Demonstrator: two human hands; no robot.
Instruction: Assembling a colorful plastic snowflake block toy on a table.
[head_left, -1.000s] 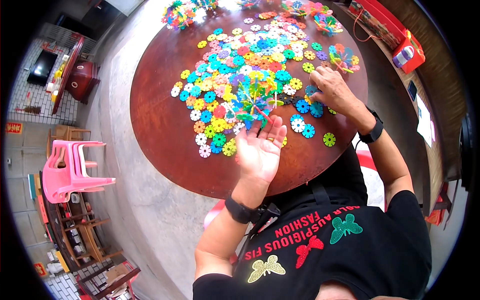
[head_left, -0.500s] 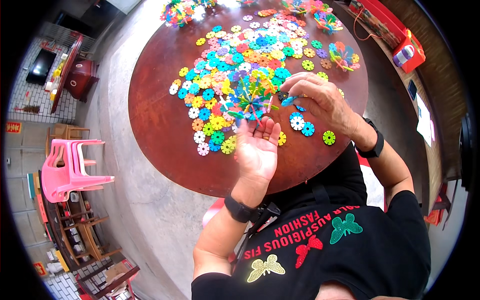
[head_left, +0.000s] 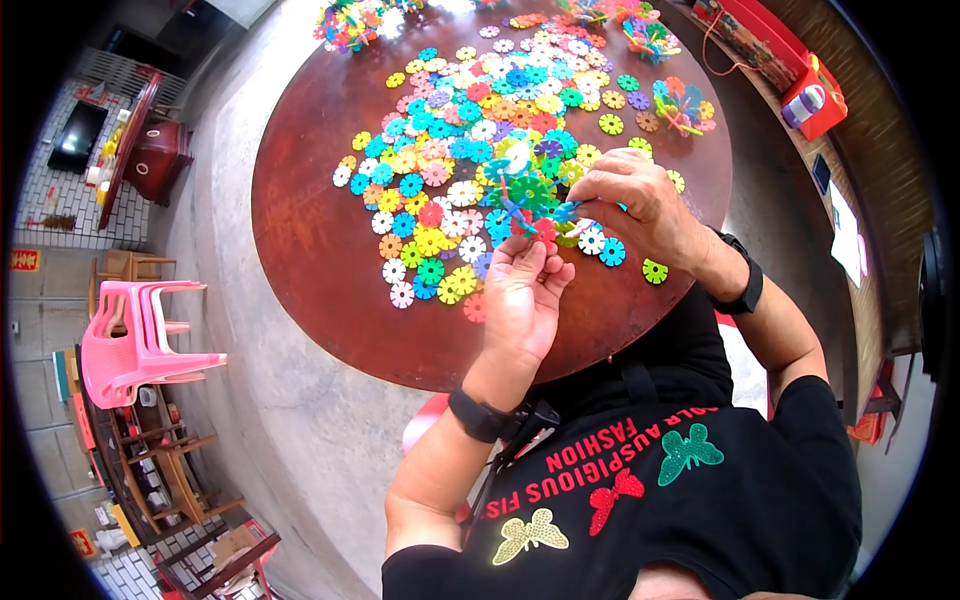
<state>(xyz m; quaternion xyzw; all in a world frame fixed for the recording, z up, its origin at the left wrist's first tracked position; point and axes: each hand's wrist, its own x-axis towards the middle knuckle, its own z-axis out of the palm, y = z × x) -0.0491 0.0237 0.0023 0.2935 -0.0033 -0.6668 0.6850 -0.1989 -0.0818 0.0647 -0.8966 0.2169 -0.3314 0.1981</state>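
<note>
Head view: I see the left hand (head_left: 524, 305) pinching a multicoloured disc cluster (head_left: 526, 190) by its near edge, the right hand (head_left: 645, 208) pinching a blue disc (head_left: 564, 212) beside it. Loose discs (head_left: 460, 125) spread over the table (head_left: 320, 255) beyond both. Seemingly joining; next calls for aligning slots.

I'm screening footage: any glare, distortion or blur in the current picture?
Head view: white glare at the far edge of the table; head view: fisheye bending at the right-hand counter, black corners; head view: left hand and right hand look fairly sharp, without obvious blur.
</note>
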